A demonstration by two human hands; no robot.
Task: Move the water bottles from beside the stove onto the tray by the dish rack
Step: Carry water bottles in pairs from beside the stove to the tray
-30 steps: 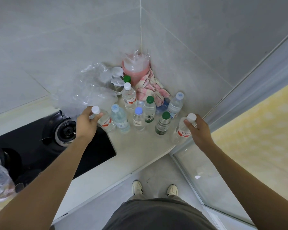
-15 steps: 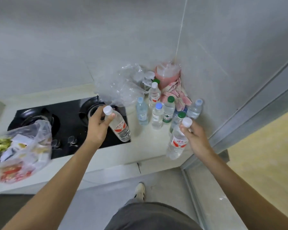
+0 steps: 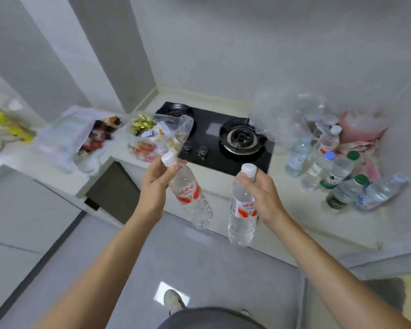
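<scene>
- At centre frame, above the floor in front of the bench (image 3: 252, 224): both my hands are raised, one bottle in each.
- My left hand (image 3: 156, 184): grip closed around the neck and shoulder of the left bottle (image 3: 191, 198). White cap, red label; body tilted, base pointing toward lower right of frame.
- My right hand (image 3: 262, 194): grip closed around the neck of the right bottle (image 3: 242, 210), just under its white cap. Same red label; hangs near upright.
- The two held bottles are near each other, not touching, and clear of the bench.
- Right of frame: remaining bottles (image 3: 337, 169) cluster on the bench beside the stove (image 3: 226, 141); blue, green and white caps visible. Exact count uncertain owing to blur.
- Behind the cluster: crumpled clear plastic (image 3: 287, 115) and a pink container (image 3: 361, 124) against the wall.
- Left of the stove: two plastic bags (image 3: 157, 136) with packaged contents on the bench.
- Bottom of frame: one shoe (image 3: 173, 301) on the grey floor.
</scene>
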